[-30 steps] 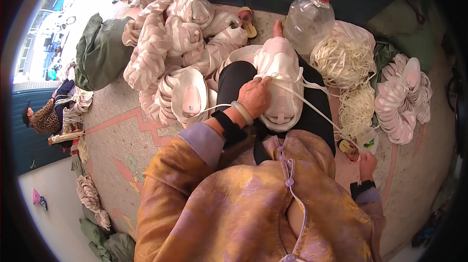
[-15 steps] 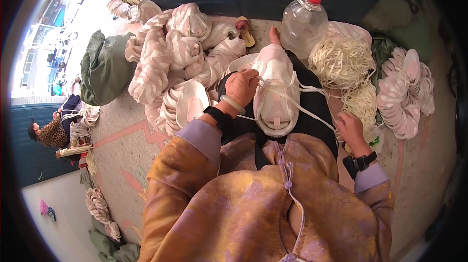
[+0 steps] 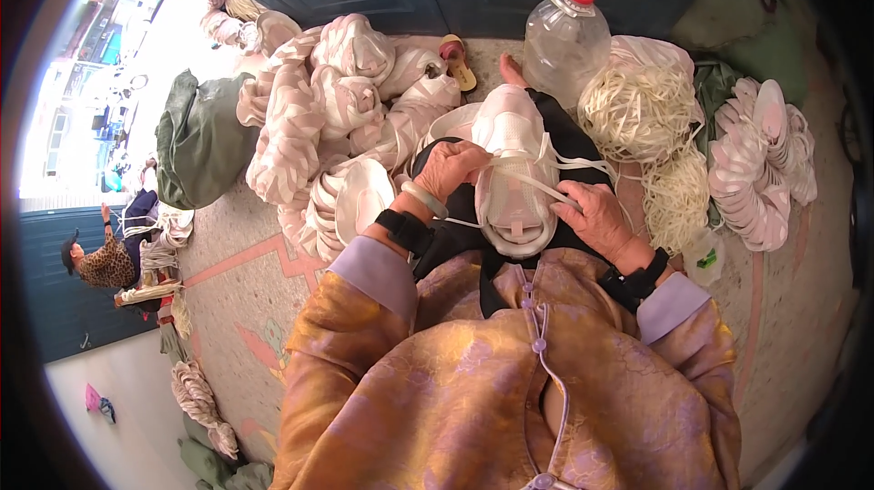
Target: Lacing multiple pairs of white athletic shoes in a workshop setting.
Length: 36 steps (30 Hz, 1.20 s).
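Across my black-trousered lap lies a pale pink and white shoe upper (image 3: 512,208), toe pointing away from me and heel towards me. A flat white shoelace (image 3: 528,178) runs over its throat, and loose lengths trail off to the right. My left hand (image 3: 453,168) is at the upper's left edge, its thumb and fingers closed on the lace. On the right side, my right hand (image 3: 596,219) pinches the same lace, which stretches between both hands. The fingertips of the left hand are partly hidden.
Bundles of stacked uppers (image 3: 350,107) lie left and far, with more at right (image 3: 756,167). Beyond my right knee sit a heap of cream laces (image 3: 633,117) and a clear jug (image 3: 566,44) with a red cap. A green sack (image 3: 202,133) stands left; a seated person (image 3: 109,258) is farther left.
My right hand has come leftward and up from beside my right thigh to the upper, now closed on the lace. My left hand stays at the upper's left edge, slightly lower.
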{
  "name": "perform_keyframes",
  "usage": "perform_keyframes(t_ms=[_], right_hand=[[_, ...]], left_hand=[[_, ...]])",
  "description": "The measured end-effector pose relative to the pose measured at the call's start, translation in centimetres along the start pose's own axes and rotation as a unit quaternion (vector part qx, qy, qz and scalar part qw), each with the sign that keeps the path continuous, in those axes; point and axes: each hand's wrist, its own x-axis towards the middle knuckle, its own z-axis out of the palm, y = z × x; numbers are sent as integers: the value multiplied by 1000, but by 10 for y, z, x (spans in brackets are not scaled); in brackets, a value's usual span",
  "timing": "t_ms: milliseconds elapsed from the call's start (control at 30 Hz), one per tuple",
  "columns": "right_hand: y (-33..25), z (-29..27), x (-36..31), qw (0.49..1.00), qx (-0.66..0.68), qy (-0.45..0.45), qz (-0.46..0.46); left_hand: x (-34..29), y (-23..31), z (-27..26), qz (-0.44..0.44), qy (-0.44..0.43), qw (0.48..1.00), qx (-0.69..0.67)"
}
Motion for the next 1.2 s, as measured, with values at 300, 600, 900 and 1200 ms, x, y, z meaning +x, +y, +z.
perform_keyframes(t_ms=[300,600,900,1200], right_hand=[[4,-31,-19,976,148,67,145],[35,-62,-106,950,141,41,276],[-5,-21,6,992,61,1,112],[-18,23,30,996,-67,23,62]], left_hand=[[11,-7,13,-108,102,988,-47],[11,-18,23,-37,106,993,-35],[-5,10,54,188,187,932,247],[8,19,77,118,154,899,393]])
